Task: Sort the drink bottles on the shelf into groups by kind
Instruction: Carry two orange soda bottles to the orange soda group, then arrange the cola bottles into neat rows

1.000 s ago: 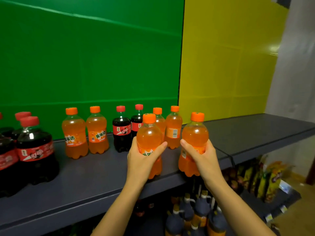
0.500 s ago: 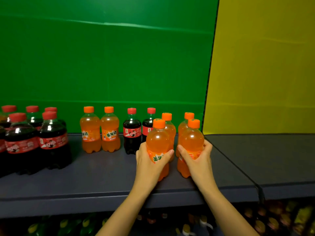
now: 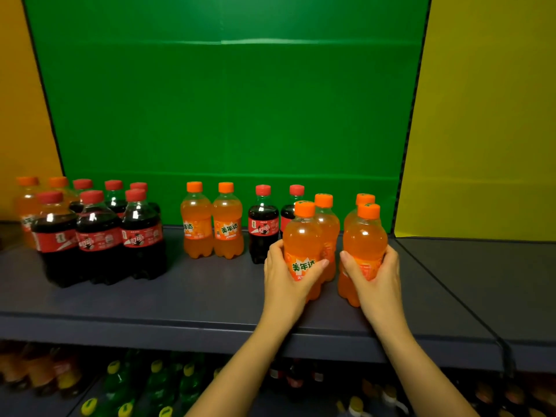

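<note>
My left hand (image 3: 284, 273) grips an orange soda bottle (image 3: 301, 236) standing on the dark shelf (image 3: 195, 299). My right hand (image 3: 374, 275) grips a second orange soda bottle (image 3: 365, 236) beside it. Directly behind each stands another orange bottle (image 3: 328, 224), partly hidden. Two cola bottles (image 3: 262, 224) stand just left of my left hand, against the green backing. Further left is a pair of orange bottles (image 3: 212, 221). A cluster of several cola bottles (image 3: 99, 233) sits at the far left, with two orange bottles (image 3: 25, 206) behind it.
The shelf continues to the right as a bare section (image 3: 487, 275) in front of a yellow panel (image 3: 487, 115). Below the shelf edge, a lower shelf holds green bottles (image 3: 156, 383) and other drinks in shadow.
Both hands carried their orange bottles from beyond the shelf's front edge onto the shelf, in front of the two orange bottles at the back. The view swung left, bringing more cola bottles into sight.
</note>
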{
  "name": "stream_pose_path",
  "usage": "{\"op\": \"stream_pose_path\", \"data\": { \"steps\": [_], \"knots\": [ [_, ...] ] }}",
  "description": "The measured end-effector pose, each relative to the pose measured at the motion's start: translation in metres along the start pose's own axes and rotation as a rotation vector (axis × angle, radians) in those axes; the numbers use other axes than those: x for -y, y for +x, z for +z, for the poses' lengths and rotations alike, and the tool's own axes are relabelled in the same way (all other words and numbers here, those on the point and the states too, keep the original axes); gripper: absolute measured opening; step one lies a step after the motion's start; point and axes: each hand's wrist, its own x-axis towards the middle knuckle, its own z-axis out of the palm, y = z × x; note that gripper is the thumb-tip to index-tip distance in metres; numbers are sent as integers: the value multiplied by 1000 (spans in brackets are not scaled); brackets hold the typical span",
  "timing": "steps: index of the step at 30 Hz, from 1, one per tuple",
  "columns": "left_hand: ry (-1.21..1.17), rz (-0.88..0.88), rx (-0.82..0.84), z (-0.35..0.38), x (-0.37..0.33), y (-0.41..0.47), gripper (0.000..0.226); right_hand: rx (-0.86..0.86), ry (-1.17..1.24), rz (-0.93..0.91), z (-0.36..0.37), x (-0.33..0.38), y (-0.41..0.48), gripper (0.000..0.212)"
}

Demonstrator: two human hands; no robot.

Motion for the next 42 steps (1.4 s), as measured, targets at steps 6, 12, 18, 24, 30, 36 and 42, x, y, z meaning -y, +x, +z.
{"op": "stream_pose_path", "data": {
  "steps": [6,12,18,24,30,36,42],
  "knots": [
    [-39,0,60,-19,0,-13,81,-142,-15,-119,-1,6,-14,84],
    [-66,114,-9,-68,4,-3,21,-285,-79,-403,-8,39,-12,47],
    [-19,197,30,-97,4,57,25,28,-108,-485,15,107,25,22],
    [135,213,190,-88,14,104,65,389,-515,-290,50,138,94,40],
    [77,184,252,-75,21,124,82,830,-990,84,65,133,147,82],
    [27,138,244,-59,35,135,76,1189,-906,261,83,107,179,76],
    [-85,44,285,-54,47,135,71,1366,-832,328,90,86,193,88]
  ]
}}
